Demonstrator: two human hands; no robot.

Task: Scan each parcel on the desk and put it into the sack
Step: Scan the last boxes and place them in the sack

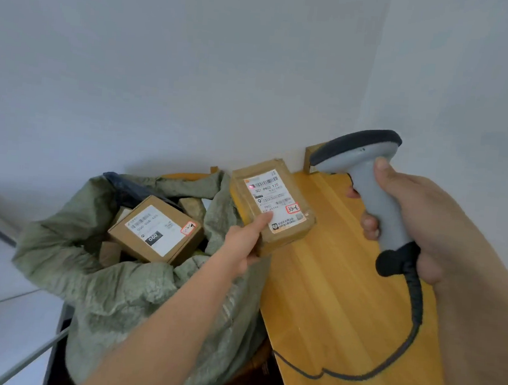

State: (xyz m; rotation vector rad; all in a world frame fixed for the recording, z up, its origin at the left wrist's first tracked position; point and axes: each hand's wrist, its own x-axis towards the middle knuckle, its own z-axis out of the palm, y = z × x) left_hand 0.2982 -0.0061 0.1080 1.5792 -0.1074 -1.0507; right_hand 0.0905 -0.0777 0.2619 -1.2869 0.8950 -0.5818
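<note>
Head view: the green sack (110,278) gapes beside the bench's (344,307) left edge, a labelled box (155,229) inside (others beneath). The left hand (243,246) grips a taped parcel (271,206) over that edge. The right hand (413,218) clasps the scanner (367,177).

Labelled brown parcel (273,206) held tilted between sack (122,279) and desk (345,292).
</note>
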